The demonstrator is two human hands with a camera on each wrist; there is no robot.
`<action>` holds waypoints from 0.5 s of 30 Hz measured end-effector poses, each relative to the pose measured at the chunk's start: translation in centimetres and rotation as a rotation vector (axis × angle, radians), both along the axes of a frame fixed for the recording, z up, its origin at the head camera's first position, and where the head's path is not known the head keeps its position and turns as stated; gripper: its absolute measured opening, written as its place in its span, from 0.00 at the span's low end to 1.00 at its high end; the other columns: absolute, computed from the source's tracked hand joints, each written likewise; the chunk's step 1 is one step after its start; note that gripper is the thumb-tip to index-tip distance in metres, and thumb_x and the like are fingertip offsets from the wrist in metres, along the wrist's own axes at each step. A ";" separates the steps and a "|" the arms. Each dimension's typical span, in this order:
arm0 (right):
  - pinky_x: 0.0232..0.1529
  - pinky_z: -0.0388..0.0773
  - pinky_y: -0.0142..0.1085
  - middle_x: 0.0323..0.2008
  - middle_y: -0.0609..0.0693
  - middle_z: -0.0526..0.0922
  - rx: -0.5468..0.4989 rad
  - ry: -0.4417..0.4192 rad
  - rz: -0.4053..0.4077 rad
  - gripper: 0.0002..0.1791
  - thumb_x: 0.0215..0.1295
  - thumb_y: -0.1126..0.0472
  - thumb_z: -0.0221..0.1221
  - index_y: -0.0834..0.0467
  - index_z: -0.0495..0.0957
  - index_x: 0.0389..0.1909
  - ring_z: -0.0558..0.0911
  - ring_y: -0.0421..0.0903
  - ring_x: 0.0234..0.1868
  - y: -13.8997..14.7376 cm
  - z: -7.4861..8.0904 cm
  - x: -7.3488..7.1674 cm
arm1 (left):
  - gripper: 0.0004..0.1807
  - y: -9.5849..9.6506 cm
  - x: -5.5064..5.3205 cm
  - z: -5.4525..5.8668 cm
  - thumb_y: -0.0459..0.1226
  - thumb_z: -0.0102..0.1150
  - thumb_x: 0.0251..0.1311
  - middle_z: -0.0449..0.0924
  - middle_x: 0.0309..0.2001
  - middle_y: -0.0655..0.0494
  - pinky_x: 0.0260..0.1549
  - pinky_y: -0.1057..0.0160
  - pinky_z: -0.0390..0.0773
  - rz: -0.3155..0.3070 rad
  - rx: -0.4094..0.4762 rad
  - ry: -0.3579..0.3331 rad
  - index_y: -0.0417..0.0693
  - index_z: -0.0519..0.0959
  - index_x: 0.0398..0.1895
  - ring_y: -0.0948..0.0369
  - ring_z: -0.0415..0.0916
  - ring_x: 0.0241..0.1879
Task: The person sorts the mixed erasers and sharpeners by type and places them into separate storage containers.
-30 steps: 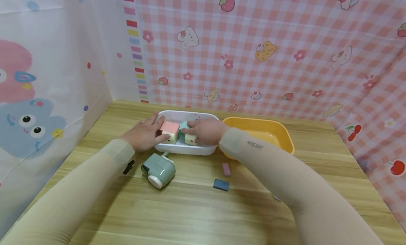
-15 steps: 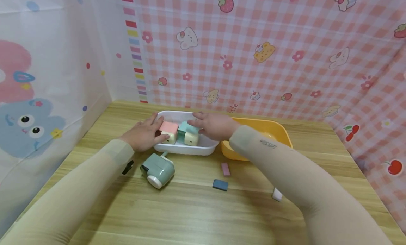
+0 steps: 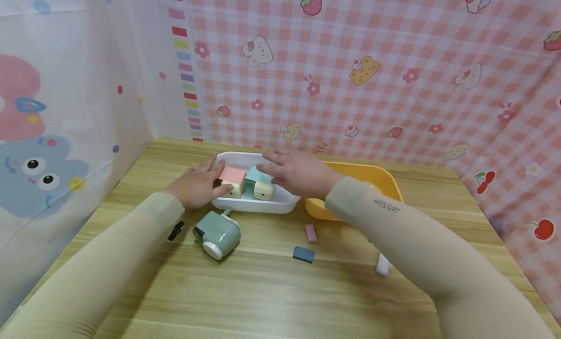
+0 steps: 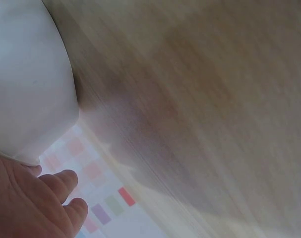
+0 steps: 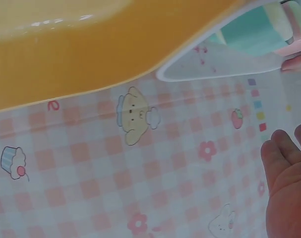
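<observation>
One pink block and one teal block sit side by side in the white tray, whose long axis runs left to right between my left hand and my right hand. The pink block is nearer my left hand: thumb at its front, fingers spread by the tray's end. The teal block lies just left of my right hand, whose fingers extend loosely, gripping nothing. Nearer me on the desk, the green toy lies closer to my left hand.
</observation>
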State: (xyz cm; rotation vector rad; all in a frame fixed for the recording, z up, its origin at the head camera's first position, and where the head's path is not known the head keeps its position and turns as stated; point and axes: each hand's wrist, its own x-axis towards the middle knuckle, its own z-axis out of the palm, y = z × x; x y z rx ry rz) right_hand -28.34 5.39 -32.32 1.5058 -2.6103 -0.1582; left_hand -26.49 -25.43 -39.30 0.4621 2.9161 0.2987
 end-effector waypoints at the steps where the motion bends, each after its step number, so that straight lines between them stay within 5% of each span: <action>1: 0.77 0.69 0.51 0.80 0.53 0.66 -0.002 0.011 0.010 0.29 0.80 0.51 0.59 0.46 0.69 0.78 0.67 0.55 0.80 -0.1 0.0 0.2 | 0.53 0.0 0.0 0.0 0.71 0.34 0.75 0.31 0.86 0.38 0.79 0.29 0.45 0.000 -0.002 0.000 0.45 0.40 0.87 0.40 0.37 0.85; 15: 0.76 0.71 0.49 0.79 0.54 0.69 0.012 0.085 0.114 0.29 0.79 0.48 0.59 0.46 0.71 0.77 0.71 0.55 0.78 -1.5 -0.3 2.1 | 0.53 0.1 0.0 0.2 0.70 0.35 0.75 0.32 0.86 0.38 0.79 0.29 0.46 0.000 -0.011 -0.001 0.44 0.41 0.87 0.39 0.39 0.85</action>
